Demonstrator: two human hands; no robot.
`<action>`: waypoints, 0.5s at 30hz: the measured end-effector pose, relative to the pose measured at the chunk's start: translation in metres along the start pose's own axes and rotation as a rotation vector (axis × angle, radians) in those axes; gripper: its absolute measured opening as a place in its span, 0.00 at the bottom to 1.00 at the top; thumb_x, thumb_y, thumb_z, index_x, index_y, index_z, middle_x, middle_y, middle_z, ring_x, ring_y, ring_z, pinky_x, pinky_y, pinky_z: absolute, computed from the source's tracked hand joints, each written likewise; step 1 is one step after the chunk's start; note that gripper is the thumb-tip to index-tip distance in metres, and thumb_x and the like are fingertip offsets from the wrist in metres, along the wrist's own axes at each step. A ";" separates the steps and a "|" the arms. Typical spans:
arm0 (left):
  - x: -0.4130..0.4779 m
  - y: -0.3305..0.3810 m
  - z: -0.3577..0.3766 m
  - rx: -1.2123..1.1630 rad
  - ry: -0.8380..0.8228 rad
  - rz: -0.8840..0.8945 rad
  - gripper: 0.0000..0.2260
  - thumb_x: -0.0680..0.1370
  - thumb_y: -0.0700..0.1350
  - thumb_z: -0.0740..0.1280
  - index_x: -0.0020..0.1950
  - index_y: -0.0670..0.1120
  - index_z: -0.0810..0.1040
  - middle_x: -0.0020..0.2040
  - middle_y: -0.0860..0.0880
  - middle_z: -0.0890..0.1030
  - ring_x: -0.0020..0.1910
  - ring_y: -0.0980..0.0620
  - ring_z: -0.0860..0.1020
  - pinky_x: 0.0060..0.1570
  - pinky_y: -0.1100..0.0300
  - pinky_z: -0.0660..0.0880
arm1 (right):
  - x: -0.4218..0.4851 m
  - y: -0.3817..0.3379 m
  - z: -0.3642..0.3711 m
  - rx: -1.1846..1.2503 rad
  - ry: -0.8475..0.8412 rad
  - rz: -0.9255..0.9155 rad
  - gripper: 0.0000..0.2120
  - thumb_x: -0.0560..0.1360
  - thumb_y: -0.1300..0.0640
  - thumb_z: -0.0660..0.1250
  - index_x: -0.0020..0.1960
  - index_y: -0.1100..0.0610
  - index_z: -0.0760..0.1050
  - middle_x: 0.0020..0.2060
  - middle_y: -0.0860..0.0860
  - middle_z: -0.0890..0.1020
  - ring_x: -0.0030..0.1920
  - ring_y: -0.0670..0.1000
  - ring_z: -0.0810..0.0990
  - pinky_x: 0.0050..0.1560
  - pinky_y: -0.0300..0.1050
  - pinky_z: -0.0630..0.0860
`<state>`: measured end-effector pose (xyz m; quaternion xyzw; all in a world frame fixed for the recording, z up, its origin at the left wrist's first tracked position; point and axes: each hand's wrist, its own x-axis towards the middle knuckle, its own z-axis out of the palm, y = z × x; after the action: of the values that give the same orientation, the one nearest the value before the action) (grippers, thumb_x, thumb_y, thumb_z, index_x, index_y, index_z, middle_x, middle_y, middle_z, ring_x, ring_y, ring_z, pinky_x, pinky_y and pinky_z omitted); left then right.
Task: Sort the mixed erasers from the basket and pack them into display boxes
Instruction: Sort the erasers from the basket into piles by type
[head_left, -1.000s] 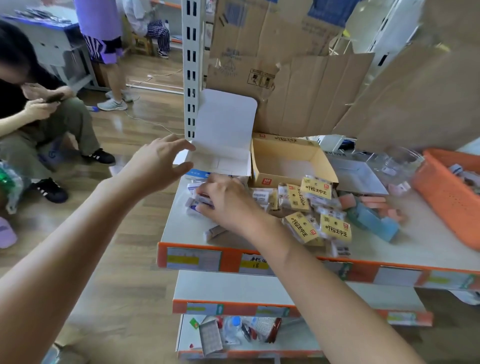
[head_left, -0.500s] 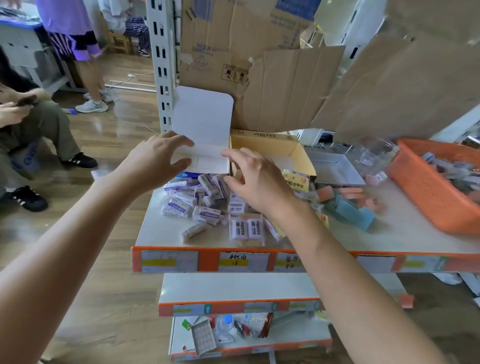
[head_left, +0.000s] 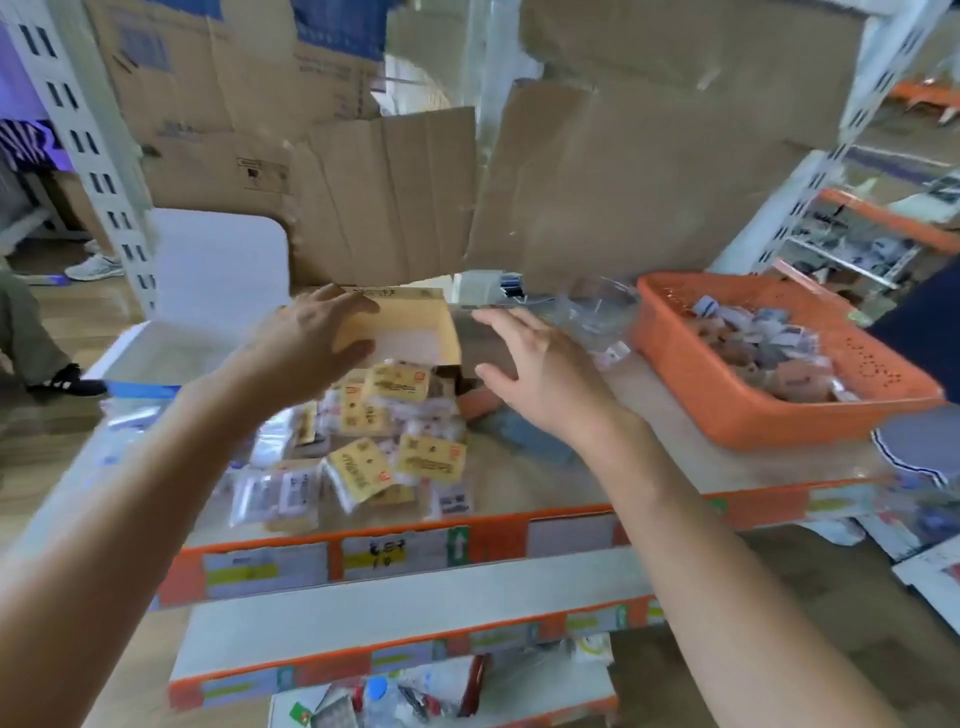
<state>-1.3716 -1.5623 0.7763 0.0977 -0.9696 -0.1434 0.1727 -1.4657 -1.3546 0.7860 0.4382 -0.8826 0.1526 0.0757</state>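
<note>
A yellow display box (head_left: 415, 322) stands open on the shelf top, and my left hand (head_left: 306, 343) rests on its left wall with fingers curled over the rim. To the box's right, my right hand (head_left: 535, 374) hovers with fingers spread and nothing in it. In front of the box lies a heap of yellow-labelled eraser packs (head_left: 395, 447), with white-wrapped erasers (head_left: 280, 493) beside them. An orange basket (head_left: 701, 395) at the right holds several mixed erasers. A white display box (head_left: 182, 332) with its lid raised stands at the left.
Pink and blue erasers (head_left: 519, 431) lie under my right wrist. A clear plastic box (head_left: 597, 312) sits behind my right hand. Cardboard sheets (head_left: 571, 197) wall off the back. The shelf's orange front edge (head_left: 467, 535) runs below. A seated person's leg (head_left: 31, 332) shows far left.
The view swung right. My left hand moved from the white box's lid to the yellow box's left wall. My right hand left the eraser pile and moved right of the yellow box.
</note>
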 end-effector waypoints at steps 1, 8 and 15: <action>0.004 0.014 0.006 0.001 0.007 0.011 0.17 0.75 0.43 0.67 0.63 0.43 0.74 0.62 0.42 0.74 0.58 0.40 0.74 0.56 0.47 0.71 | -0.004 0.014 -0.004 0.004 -0.007 0.001 0.25 0.78 0.52 0.62 0.73 0.52 0.62 0.68 0.52 0.70 0.64 0.55 0.71 0.59 0.47 0.67; 0.027 0.102 0.046 0.011 0.009 -0.062 0.18 0.76 0.46 0.66 0.65 0.47 0.72 0.65 0.48 0.72 0.58 0.40 0.73 0.53 0.50 0.69 | -0.024 0.102 -0.025 0.035 -0.001 -0.018 0.25 0.76 0.54 0.65 0.71 0.55 0.65 0.64 0.55 0.73 0.64 0.57 0.72 0.61 0.49 0.67; 0.045 0.154 0.079 0.021 -0.026 -0.040 0.19 0.76 0.48 0.64 0.67 0.49 0.70 0.65 0.48 0.72 0.61 0.43 0.72 0.53 0.52 0.69 | -0.038 0.158 -0.043 0.091 0.046 -0.002 0.24 0.76 0.54 0.65 0.70 0.56 0.67 0.62 0.56 0.74 0.62 0.57 0.73 0.61 0.49 0.68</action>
<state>-1.4631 -1.4085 0.7667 0.1170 -0.9711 -0.1378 0.1560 -1.5685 -1.2219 0.7843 0.4384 -0.8724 0.2025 0.0759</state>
